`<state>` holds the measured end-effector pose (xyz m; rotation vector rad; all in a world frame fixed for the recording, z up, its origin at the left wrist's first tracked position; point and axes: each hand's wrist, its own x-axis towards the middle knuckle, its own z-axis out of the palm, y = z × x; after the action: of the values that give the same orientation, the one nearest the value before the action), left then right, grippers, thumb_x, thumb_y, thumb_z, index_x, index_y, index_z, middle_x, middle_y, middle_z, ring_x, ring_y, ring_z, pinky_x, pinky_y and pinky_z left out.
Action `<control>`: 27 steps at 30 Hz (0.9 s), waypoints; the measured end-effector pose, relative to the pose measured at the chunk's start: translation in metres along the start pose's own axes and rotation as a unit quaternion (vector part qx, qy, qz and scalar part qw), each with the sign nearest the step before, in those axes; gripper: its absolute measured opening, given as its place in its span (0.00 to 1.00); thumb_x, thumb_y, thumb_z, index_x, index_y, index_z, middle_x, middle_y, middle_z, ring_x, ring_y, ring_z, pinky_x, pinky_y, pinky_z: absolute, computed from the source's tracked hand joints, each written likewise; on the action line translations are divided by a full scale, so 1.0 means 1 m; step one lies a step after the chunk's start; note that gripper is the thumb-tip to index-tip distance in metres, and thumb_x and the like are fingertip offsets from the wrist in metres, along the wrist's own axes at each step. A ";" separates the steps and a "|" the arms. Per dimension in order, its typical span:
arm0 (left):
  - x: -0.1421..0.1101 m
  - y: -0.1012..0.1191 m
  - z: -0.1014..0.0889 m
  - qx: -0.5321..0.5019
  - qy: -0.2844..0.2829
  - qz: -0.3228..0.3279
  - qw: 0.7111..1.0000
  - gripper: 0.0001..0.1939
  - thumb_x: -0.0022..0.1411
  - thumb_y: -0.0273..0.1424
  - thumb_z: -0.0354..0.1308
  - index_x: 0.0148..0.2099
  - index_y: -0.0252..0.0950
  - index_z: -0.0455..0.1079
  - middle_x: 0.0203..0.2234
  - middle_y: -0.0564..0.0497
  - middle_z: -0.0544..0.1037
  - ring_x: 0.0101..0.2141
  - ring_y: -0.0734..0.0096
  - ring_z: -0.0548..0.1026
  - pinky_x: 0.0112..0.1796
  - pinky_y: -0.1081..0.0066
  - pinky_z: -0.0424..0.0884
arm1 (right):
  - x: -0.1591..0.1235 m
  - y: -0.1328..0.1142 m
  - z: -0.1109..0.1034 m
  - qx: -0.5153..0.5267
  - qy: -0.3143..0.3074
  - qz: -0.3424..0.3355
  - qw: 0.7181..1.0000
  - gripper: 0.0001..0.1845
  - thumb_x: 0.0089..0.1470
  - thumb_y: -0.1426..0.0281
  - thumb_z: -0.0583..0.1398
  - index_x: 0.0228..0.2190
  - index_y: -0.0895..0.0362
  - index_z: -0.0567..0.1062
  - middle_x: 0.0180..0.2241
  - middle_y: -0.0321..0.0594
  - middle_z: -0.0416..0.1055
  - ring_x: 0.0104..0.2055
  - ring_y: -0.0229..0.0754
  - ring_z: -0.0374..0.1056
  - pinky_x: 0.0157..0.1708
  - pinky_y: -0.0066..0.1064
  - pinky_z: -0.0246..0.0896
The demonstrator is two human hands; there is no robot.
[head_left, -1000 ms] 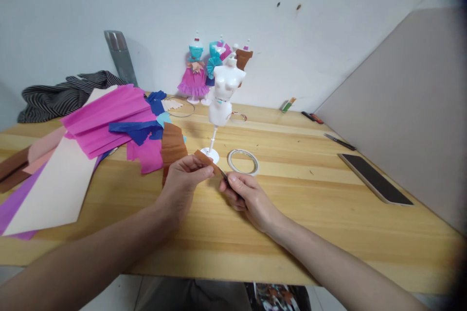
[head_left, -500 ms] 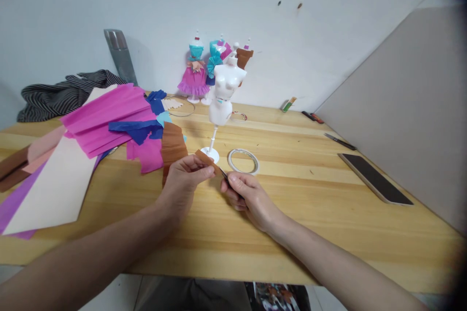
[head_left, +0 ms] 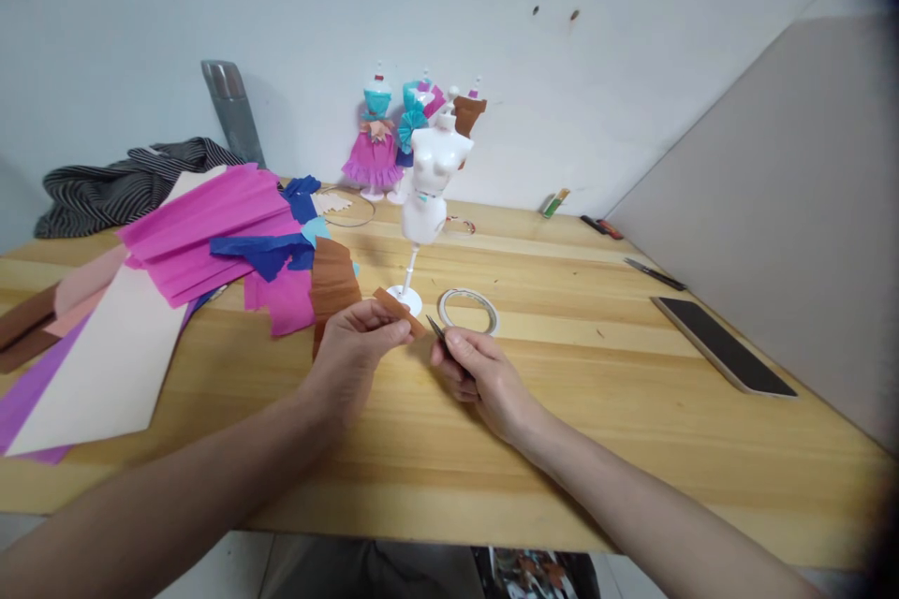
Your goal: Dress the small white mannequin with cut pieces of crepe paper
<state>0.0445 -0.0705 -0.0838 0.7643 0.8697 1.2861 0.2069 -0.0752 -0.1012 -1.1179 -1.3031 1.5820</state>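
Between its thumb and fingers my left hand [head_left: 365, 342] pinches a narrow strip of brown crepe paper [head_left: 393, 307]. My right hand [head_left: 478, 370] is closed around slim dark tweezers [head_left: 436, 328]. The tweezers' pointed tips face the strip's right end, a small gap away. Just behind the strip stands a bare white mini mannequin [head_left: 432, 159] on a stand, its round base [head_left: 413, 301] partly hidden by the paper. A ring-shaped roll of double-sided tape [head_left: 442, 307] lies flat beyond my right hand.
Left lies a pile of crepe paper with magenta [head_left: 203, 225], blue and brown [head_left: 333, 276] pieces. Several dressed mini mannequins [head_left: 375, 145] line the wall by a bottle [head_left: 235, 112] and striped cloth [head_left: 133, 187]. A phone-like slab [head_left: 723, 346] and a pen-like knife [head_left: 653, 274] lie right.
The tweezers' tips, which touched the right end of the brown strip, are now slightly apart from it. My right hand has shifted a little right; my left hand barely moved.
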 end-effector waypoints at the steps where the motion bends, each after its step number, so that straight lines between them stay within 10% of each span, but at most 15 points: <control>1: 0.000 0.001 0.000 -0.006 0.002 -0.003 1.000 0.06 0.41 0.27 0.69 0.24 0.34 0.75 0.20 0.53 0.78 0.26 0.77 0.72 0.34 0.74 0.66 | 0.001 -0.001 -0.003 -0.047 0.003 -0.020 0.999 0.24 0.51 0.48 0.56 0.24 0.57 0.68 0.14 0.26 0.47 0.15 0.30 0.40 0.15 0.26 0.32; 7: 0.003 0.005 -0.001 -0.049 0.011 -0.001 0.999 0.08 0.39 0.28 0.70 0.25 0.34 0.76 0.23 0.52 0.79 0.28 0.77 0.72 0.35 0.75 0.67 | 0.003 -0.010 -0.013 -0.440 -0.068 -0.161 0.881 0.16 0.57 0.62 0.54 0.22 0.58 0.67 0.20 0.34 0.61 0.23 0.35 0.54 0.24 0.28 0.45; 13: 0.002 0.005 -0.001 -0.062 0.007 0.000 0.998 0.08 0.39 0.28 0.71 0.24 0.33 0.75 0.22 0.52 0.79 0.28 0.78 0.72 0.34 0.76 0.67 | -0.002 -0.013 -0.010 -0.561 -0.088 -0.217 0.794 0.11 0.53 0.64 0.60 0.34 0.59 0.72 0.30 0.44 0.72 0.32 0.45 0.65 0.32 0.34 0.55; 17: 0.002 0.005 0.000 -0.062 -0.003 0.002 0.998 0.08 0.39 0.28 0.71 0.25 0.33 0.76 0.22 0.52 0.78 0.27 0.77 0.72 0.33 0.75 0.67 | -0.001 -0.014 -0.007 -0.442 -0.023 -0.303 0.844 0.14 0.53 0.61 0.59 0.37 0.58 0.73 0.37 0.47 0.73 0.40 0.48 0.66 0.42 0.41 0.59; 21: 0.002 0.003 -0.001 -0.050 -0.012 0.012 0.999 0.09 0.40 0.29 0.70 0.27 0.34 0.76 0.23 0.52 0.78 0.26 0.77 0.71 0.31 0.74 0.66 | 0.004 -0.014 0.005 -0.260 0.020 -0.239 0.935 0.14 0.51 0.60 0.60 0.36 0.57 0.73 0.35 0.43 0.73 0.37 0.45 0.68 0.37 0.36 0.63; 27: 0.001 0.002 0.002 -0.045 0.003 0.027 0.999 0.10 0.38 0.29 0.71 0.27 0.34 0.76 0.24 0.52 0.79 0.26 0.76 0.71 0.28 0.75 0.65 | 0.015 -0.020 0.022 -0.163 0.101 -0.210 0.959 0.10 0.45 0.62 0.63 0.23 0.56 0.71 0.23 0.36 0.70 0.27 0.39 0.64 0.30 0.31 0.59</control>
<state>0.0452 -0.0696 -0.0807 0.7177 0.7940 1.3671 0.1822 -0.0639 -0.0820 -1.0730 -1.5729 0.9418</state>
